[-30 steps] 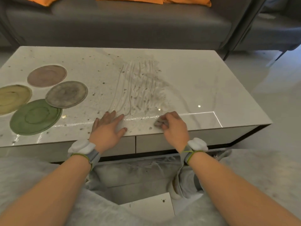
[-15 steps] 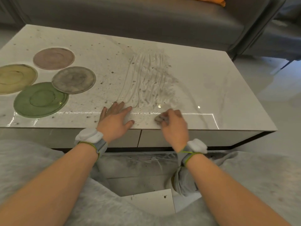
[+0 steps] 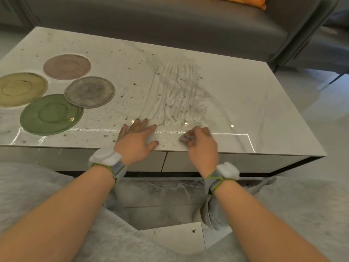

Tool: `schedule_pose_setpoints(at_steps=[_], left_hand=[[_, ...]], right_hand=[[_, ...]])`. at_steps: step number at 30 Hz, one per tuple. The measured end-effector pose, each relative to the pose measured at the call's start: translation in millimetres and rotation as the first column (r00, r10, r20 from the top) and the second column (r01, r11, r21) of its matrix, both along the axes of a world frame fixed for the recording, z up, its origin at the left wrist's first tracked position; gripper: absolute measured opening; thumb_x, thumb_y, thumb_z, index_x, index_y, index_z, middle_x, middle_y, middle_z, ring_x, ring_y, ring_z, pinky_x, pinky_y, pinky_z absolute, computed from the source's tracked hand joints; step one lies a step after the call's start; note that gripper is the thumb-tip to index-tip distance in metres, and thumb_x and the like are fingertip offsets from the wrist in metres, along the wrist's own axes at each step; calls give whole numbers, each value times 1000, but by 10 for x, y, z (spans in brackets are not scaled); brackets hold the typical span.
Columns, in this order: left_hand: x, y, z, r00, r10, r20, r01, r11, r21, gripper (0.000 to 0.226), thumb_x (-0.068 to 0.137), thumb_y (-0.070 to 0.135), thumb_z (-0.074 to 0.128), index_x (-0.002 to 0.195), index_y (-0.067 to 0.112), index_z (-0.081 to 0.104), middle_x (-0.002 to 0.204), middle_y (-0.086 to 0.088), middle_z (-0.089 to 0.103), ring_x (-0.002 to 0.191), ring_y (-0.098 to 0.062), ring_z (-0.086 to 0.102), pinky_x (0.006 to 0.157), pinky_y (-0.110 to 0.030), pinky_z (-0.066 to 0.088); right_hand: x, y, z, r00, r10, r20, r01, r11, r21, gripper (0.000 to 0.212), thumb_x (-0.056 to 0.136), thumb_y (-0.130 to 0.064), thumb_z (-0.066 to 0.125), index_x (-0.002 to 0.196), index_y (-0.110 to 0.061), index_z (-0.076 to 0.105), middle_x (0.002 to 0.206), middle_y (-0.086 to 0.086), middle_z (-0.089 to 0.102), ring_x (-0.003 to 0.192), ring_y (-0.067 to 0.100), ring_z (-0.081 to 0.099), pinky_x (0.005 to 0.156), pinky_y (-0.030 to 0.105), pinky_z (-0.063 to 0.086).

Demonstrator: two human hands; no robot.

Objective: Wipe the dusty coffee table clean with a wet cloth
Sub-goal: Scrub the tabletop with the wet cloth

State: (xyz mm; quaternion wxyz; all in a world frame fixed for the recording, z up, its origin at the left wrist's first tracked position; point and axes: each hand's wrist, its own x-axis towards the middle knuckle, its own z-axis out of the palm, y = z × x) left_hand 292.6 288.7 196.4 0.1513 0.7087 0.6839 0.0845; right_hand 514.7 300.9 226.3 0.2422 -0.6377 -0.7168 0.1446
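Head view: 4 plates [image 3: 56,91] sit at left. My left hand [image 3: 137,142] rests flat and open on the table [image 3: 264,110]. My right hand [image 3: 201,143] pinches the cloth [image 3: 186,138] at lower centre; the smeared dust [image 3: 177,95] lies just above it, nearer my right.

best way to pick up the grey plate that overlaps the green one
Take the grey plate by its near-left rim, where it rides up over the green plate and seems to sit a little off the table. Come from the left, low, fingers under that raised edge, thumb on top. Elsewhere its thin rim lies flat, leaving little to catch.
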Motion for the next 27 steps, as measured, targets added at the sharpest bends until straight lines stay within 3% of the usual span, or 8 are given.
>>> schedule_pose_setpoints(at_steps=[3,8,10,15,20,22,24,27], left_hand=[[-28,5,30,1000,-17,14,17,1000,-7,58,94,53,39,149,39,24,161,6,10,148,-15,2,118,-43,0],[-82,21,11,999,-27,31,26,1000,15,56,95,51,40,147,37,28,160,7,14,148,-15,4,118,-42,1],[-23,40,-5,999,-26,19,25,1000,16,57,95,54,38,148,38,23,161,8,10,148,-14,1,119,-43,-1],[-74,201,85,995,-89,35,90,995,-40,61,93,53,44,148,37,24,160,9,12,148,-16,6,119,-40,10],[-146,389,254,992,-126,-10,125,986,-110,64,94,57,39,150,33,22,160,7,16,147,-15,12,118,-39,18],[-111,377,233,993,-116,-3,115,990,-85,68,94,59,36,152,29,18,161,6,13,148,-15,8,120,-39,11],[-64,351,173,996,-94,-6,94,994,-50,70,94,60,34,153,26,16,161,6,8,148,-14,3,120,-39,4],[-47,366,105,996,-83,-22,83,996,-13,71,93,60,35,153,27,14,161,8,6,148,-13,0,120,-39,1]], right_hand=[[-22,58,53,993,40,-110,-46,998,-52,22,77,-11,63,97,-20,63,103,-1,59,94,22,62,81,27,47],[671,484,212,911,-396,-116,394,918,-43,28,81,-30,70,104,-16,62,111,12,58,95,31,61,81,33,45],[792,564,175,893,-447,-57,443,894,-71,30,82,-31,71,105,-14,62,113,13,58,95,33,61,80,32,44],[261,457,-22,983,-179,24,179,984,4,20,82,-15,64,101,-16,63,108,6,59,95,29,60,74,30,42],[5,418,1,995,66,-72,-69,996,-53,25,80,-16,64,105,-21,64,107,2,61,96,21,61,78,25,44],[165,539,84,988,-32,-149,25,998,-49,23,78,-17,66,101,-19,67,105,7,63,95,24,61,85,31,48],[441,714,138,953,-249,-173,243,968,-54,21,79,-19,67,100,-16,65,109,11,59,92,29,63,86,36,50],[685,850,125,887,-451,-94,437,888,-143,23,84,-19,66,106,-15,60,117,10,52,89,34,64,83,34,50]])
